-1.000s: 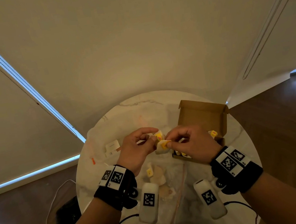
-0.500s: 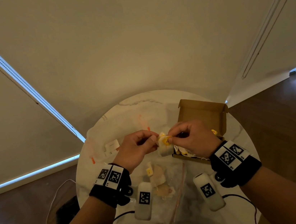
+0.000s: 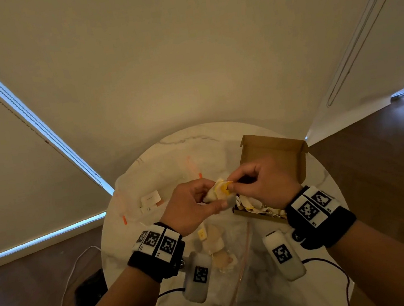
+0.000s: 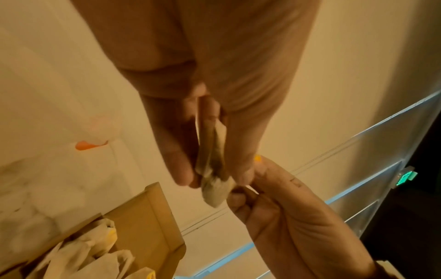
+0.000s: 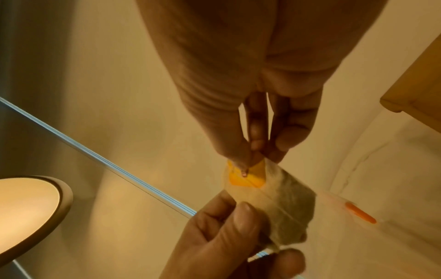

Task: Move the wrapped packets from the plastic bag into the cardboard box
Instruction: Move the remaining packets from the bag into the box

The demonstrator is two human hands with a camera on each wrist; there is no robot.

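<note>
Both hands hold one wrapped packet [image 3: 220,191] above the round marble table [image 3: 170,152], just left of the open cardboard box [image 3: 273,153]. My left hand [image 3: 192,205] pinches the packet's pale body [image 5: 281,203] between thumb and fingers. My right hand [image 3: 259,184] pinches its yellow tag [image 5: 248,177]. Seen in the left wrist view, the packet [image 4: 212,169] sits between the left fingertips. Several packets [image 4: 83,254] lie in the box [image 4: 148,217]. The clear plastic bag [image 3: 224,252] lies on the table below the hands with a few packets [image 3: 214,238] inside.
Another clear bag with orange marks [image 3: 192,167] and small white cards [image 3: 150,200] lies at the table's left and far side. A white cable [image 3: 68,278] hangs at the left. Window blinds stand close behind the table. Dark wood floor surrounds it.
Both hands, still holding the packet, have lifted slightly and shifted a little toward the box. The left thumb now lies under the packet.
</note>
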